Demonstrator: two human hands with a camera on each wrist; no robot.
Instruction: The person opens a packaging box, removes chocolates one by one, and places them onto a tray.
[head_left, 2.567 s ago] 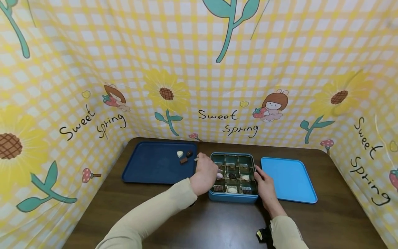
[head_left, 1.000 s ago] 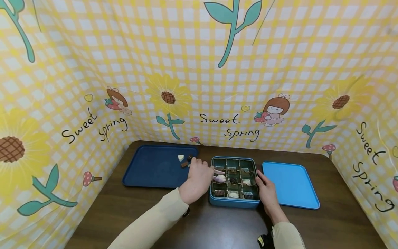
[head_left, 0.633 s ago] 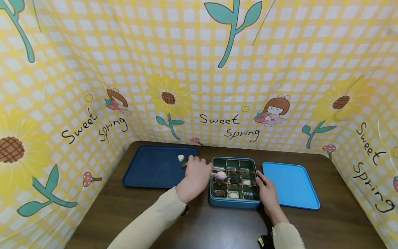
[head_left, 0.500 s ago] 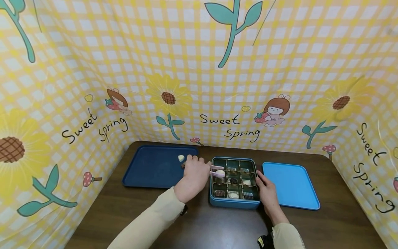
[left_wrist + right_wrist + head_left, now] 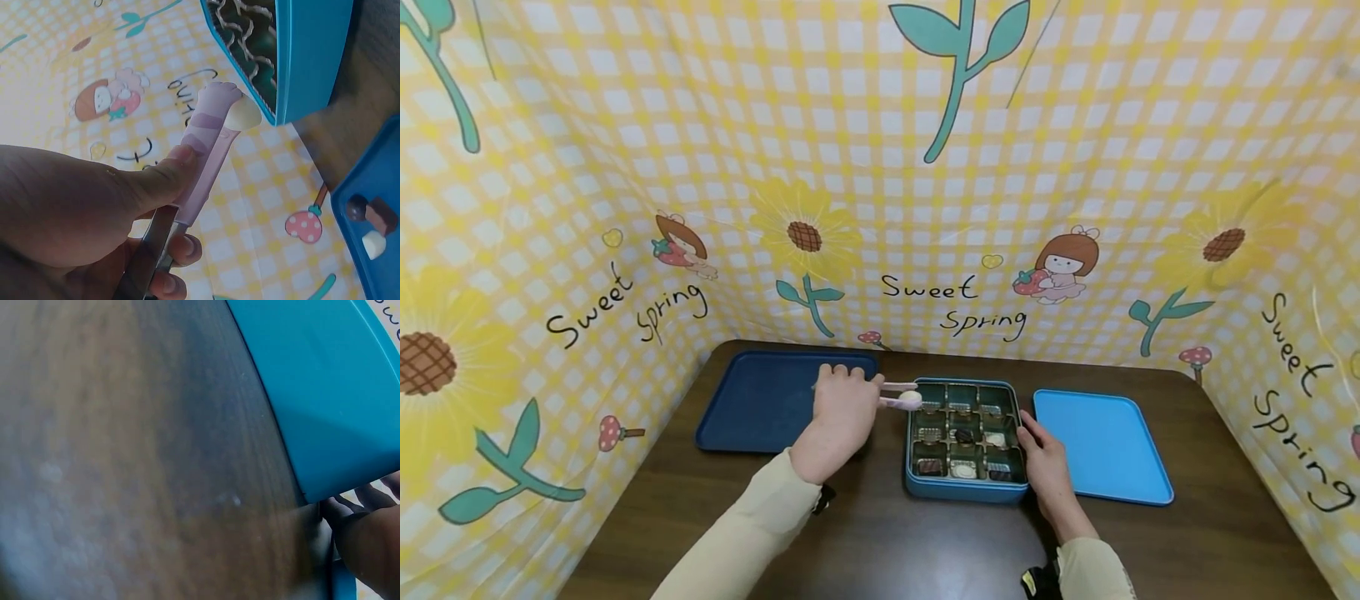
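My left hand grips metal tongs with pale pink paw-shaped tips. Between the tips sits a cream-white chocolate, raised by the back left corner of the blue box. That box has a grid of compartments; dark and white chocolates lie in its middle and front rows. At the box's right side, my right hand rests its thumb and fingers against the wall, partly hidden in the right wrist view.
A dark blue tray lies to the left. On it, in the left wrist view, are a dark round chocolate, a brown block and a white piece. The light blue lid lies right of the box.
My left hand has moved left and back, toward the tray, lifting the tongs and the white chocolate from the box's left middle compartment. My right hand has stayed at the box.
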